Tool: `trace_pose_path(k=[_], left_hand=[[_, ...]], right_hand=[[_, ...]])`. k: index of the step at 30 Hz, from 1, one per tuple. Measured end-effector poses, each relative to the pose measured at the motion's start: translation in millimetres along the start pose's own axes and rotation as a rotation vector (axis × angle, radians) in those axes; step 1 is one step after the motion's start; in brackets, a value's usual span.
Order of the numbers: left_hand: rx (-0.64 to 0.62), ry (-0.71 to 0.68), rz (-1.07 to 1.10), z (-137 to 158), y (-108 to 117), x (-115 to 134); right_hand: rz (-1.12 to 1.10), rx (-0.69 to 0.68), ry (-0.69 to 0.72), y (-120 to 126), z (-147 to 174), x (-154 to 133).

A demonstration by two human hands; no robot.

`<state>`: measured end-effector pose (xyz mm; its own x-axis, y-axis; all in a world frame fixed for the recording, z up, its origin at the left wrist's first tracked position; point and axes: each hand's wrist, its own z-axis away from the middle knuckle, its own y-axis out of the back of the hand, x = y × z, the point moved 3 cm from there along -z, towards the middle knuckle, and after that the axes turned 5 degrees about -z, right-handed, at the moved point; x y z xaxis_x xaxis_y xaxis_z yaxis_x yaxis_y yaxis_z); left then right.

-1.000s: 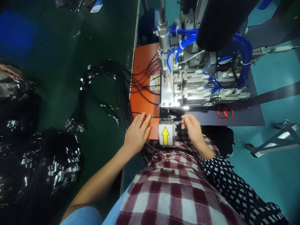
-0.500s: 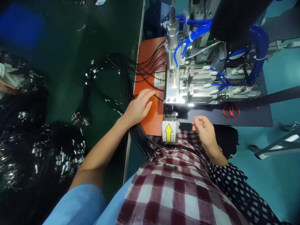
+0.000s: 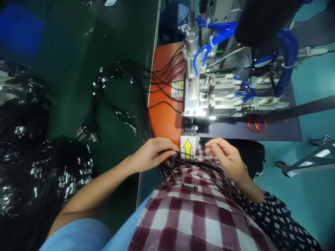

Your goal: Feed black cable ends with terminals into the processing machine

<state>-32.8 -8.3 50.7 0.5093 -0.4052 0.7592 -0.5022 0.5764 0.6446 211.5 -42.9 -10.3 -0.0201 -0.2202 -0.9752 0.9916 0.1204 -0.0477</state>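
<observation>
My left hand (image 3: 157, 153) pinches a black cable (image 3: 185, 153) between thumb and fingers, beside a white block with a yellow arrow (image 3: 187, 145). The cable's free end points right, across the front of that block. My right hand (image 3: 226, 158) is just right of the block, its thumb and fingertips drawn together. Whether anything thin is between them I cannot make out. A bundle of black cables (image 3: 143, 115) hangs over the table edge beside my left hand, with its stripped ends (image 3: 170, 173) near my lap. Several cables run over an orange plate (image 3: 164, 122) into the machine (image 3: 192, 101).
Blue air hoses (image 3: 222, 36) and metal cylinders (image 3: 225, 104) fill the machine's upper right. Red-handled scissors (image 3: 257, 124) lie on its dark base plate (image 3: 230, 130). On the dark green table (image 3: 117, 209), piles of black cables with shiny ends (image 3: 70, 177) lie at left.
My left hand has moved down from the orange plate and now holds a black cable by the arrow block. The right hand has shifted slightly left and down, toward the cable's end.
</observation>
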Motion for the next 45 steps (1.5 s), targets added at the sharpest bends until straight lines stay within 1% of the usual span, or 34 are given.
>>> trace_pose_path(k=[3,5,8,12,16,18,19,22,23,24,27,29,35,39,42,45], left_hand=[[0.037,0.049,-0.031,-4,-3,4],[0.065,0.056,-0.061,-7,-7,4],[0.089,0.051,-0.125,-12,-11,6],[0.097,0.051,-0.179,-26,-16,15],[0.089,0.027,-0.055,-45,-26,28],[0.103,0.009,0.0,-53,-31,31],[0.116,0.006,0.026,-55,-34,30],[0.177,0.026,0.121,-57,-39,24],[0.194,0.04,0.154,-56,-40,21],[0.207,0.057,0.183,-55,-41,19],[0.215,0.097,0.237,-52,-40,16],[0.216,0.11,0.256,-51,-39,16],[0.242,0.152,0.289,-48,-38,16],[0.249,0.171,0.3,-47,-39,15],[0.28,0.181,0.29,-47,-38,16],[0.327,0.192,0.261,-47,-37,17]], right_hand=[[-0.056,-0.072,0.028,-7,4,-5],[-0.024,-0.086,0.05,-10,5,-7],[0.051,-0.05,0.074,-12,6,-10],[0.058,-0.023,0.122,-13,5,-15],[0.11,-0.002,0.122,-13,4,-20],[0.128,0.005,0.119,-11,4,-23],[0.141,-0.013,0.123,-10,4,-24],[0.182,-0.161,0.136,-7,3,-28],[0.186,-0.182,0.132,-4,2,-29],[0.184,-0.162,0.12,-1,1,-30],[0.159,0.057,0.075,10,-4,-32],[0.143,0.142,0.069,10,-7,-33],[0.077,0.225,0.067,-4,-10,-36],[0.109,0.199,0.102,-8,-7,-37],[0.193,0.205,0.179,-8,-3,-39],[0.365,0.246,0.343,-12,5,-41]])
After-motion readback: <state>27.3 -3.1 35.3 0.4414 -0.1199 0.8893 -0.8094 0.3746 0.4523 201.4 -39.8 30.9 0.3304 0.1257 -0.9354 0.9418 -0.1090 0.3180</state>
